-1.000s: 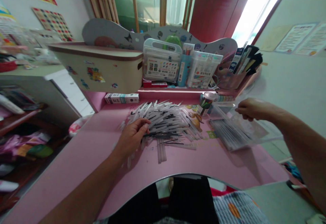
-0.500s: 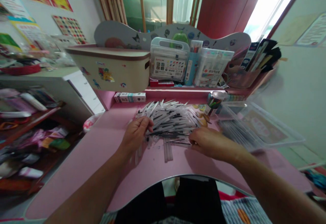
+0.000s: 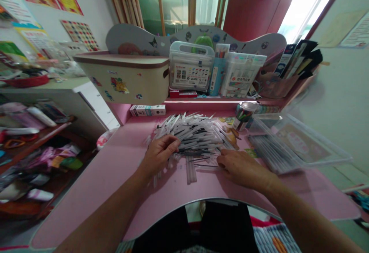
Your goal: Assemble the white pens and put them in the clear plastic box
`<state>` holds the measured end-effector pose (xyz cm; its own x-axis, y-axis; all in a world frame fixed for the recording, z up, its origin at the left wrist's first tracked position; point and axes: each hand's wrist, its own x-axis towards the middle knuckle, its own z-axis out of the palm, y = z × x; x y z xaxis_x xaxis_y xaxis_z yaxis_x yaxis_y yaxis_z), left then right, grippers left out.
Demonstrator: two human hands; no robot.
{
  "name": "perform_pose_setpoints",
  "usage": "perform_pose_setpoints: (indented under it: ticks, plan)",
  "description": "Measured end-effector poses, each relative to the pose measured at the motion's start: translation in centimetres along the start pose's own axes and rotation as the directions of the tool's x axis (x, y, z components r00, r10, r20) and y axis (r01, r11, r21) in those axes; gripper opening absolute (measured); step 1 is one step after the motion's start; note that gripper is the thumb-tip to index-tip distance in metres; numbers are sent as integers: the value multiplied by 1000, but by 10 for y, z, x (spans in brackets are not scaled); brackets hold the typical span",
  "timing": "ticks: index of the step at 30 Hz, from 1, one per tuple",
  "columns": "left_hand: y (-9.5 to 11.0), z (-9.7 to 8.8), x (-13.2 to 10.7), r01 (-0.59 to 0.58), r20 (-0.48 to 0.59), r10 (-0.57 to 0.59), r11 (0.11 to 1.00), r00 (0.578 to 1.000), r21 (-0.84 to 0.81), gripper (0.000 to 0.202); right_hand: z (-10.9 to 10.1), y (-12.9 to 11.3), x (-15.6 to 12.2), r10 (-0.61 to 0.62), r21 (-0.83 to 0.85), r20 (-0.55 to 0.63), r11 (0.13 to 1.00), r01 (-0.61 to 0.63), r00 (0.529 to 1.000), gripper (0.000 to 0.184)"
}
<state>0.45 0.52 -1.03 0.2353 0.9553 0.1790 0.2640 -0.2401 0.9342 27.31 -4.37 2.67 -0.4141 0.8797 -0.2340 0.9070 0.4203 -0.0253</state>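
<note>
A big heap of white and black pens (image 3: 194, 134) lies on the pink desk (image 3: 115, 168). My left hand (image 3: 158, 155) rests on the heap's left edge with its fingers curled over some pens. My right hand (image 3: 239, 167) is at the heap's near right edge, fingers bent down onto thin black refills and pens there; what it pinches is hidden. A clear plastic box (image 3: 288, 145) holding several pens lies to the right of my right hand.
A small tin of coloured pencils (image 3: 242, 115) stands behind the heap. The shelf above carries marker cases (image 3: 190, 70), a cream wooden box (image 3: 127, 77) and a book holder (image 3: 291, 72). Cluttered shelves (image 3: 31, 141) stand to the left.
My right hand came away from the clear box and moved left to the pen heap. My left hand stayed on the heap's left side, shifting slightly right.
</note>
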Motion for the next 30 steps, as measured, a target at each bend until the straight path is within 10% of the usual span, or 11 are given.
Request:
perform_pose_setpoints:
  ticks: [9,14,22,30]
  plan:
    - [7,10,-5,-447,354,332,834,874,322,28,2,-19,35,-225,304,-280,902,308,933,4]
    - [2,11,-3,-291,318,171,877,932,382,26,9,-8,39,-112,413,-416,861,298,902,12]
    - [-1,0,2,31,133,-47,993,990,115,29,14,10,28,-88,318,-61,942,103,994,10]
    - [5,0,1,1,104,-6,999,995,41,22,22,7,32,-131,297,-123,941,163,984,15]
